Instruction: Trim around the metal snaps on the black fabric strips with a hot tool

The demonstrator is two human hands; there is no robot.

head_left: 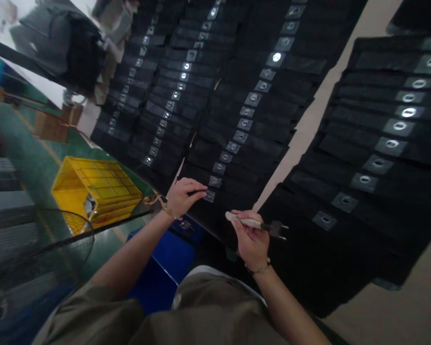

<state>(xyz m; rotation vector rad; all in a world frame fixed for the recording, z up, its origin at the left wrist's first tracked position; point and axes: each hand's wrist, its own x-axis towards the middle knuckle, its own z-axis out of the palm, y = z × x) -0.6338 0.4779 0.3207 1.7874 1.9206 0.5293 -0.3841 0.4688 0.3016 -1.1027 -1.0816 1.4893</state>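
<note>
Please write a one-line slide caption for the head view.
Left hand close to a clear patch, right hand gripping a pronged tool, before rows of black pieces.

1. The person's left hand (181,197) reaches over the nearest end of a row of overlapping black pieces (273,127), fingers (198,186) drawn together right at a clear square (210,196); from here I can't tell if they grip it.
2. In the right hand (253,239) there's a pale-handled tool (253,223), its dark end carrying two short metal prongs that point away to the right.
3. More rows of black pieces spread across the pale surface (311,122), with clear squares running in lines.
4. Down on the green floor (14,139), a yellow crate (110,182) lies tipped, its opening facing left.
</note>
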